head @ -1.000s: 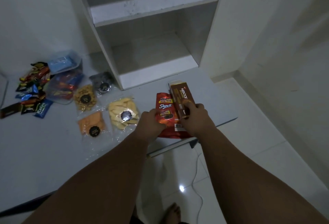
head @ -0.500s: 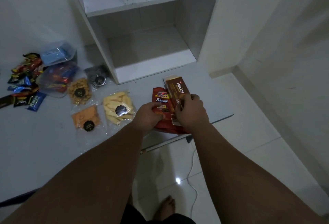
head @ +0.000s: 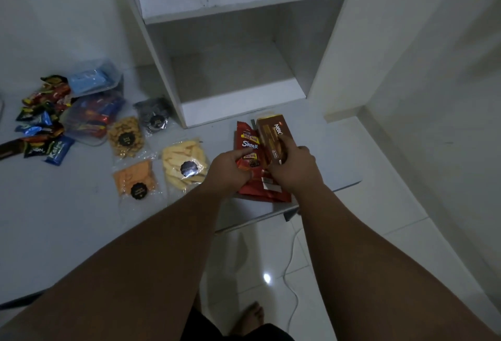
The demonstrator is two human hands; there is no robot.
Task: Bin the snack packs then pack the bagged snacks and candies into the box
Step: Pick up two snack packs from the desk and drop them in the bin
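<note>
A red snack pouch [head: 248,145] and a brown biscuit box [head: 272,134] lie side by side near the table's right front corner. My left hand [head: 230,170] pinches the pouch's lower left part, index finger stretched across it. My right hand [head: 294,168] grips the brown box from above. Left of them lie clear bags: yellow chips [head: 181,162], orange crackers [head: 135,176], brown nuts [head: 125,134] and dark pieces [head: 153,115]. A pile of wrapped candies [head: 40,118] sits at the far left beside a clear plastic box [head: 92,113] holding more candies.
A white open shelf unit [head: 230,42] stands on the grey table [head: 54,218] behind the packs. A blue-lidded clear container [head: 89,78] sits at the back left. Right and below, white floor tiles, a white cable [head: 291,259] and a bare foot [head: 250,316] show.
My left hand has shifted onto the red pouch with its index finger extended. My right hand has slid further up the brown box. The camera has moved slightly.
</note>
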